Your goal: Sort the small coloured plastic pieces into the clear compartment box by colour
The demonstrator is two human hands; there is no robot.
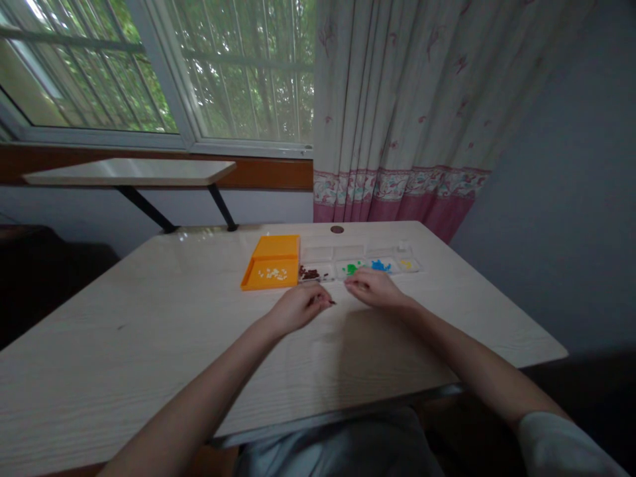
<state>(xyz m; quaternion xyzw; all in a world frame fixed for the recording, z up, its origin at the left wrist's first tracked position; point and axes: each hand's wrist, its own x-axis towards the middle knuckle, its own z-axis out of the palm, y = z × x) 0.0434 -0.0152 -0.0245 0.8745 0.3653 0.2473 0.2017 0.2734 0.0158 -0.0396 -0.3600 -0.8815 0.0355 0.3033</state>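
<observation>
My left hand is closed in a pinch above the table, with a small dark brown piece showing at its fingertips. To its right, my right hand is pinched too; whatever its fingers hold is too small to make out. Just beyond the hands lies a clear compartment tray. Its near compartments hold dark brown pieces, green pieces, blue pieces and a few yellow pieces. An open orange case with scattered white pieces adjoins the tray on the left.
Everything rests on a pale wood-grain table. A raised shelf on black legs stands at the back left. Near the far edge is a round dark disc. A curtain hangs behind the table, beside a window.
</observation>
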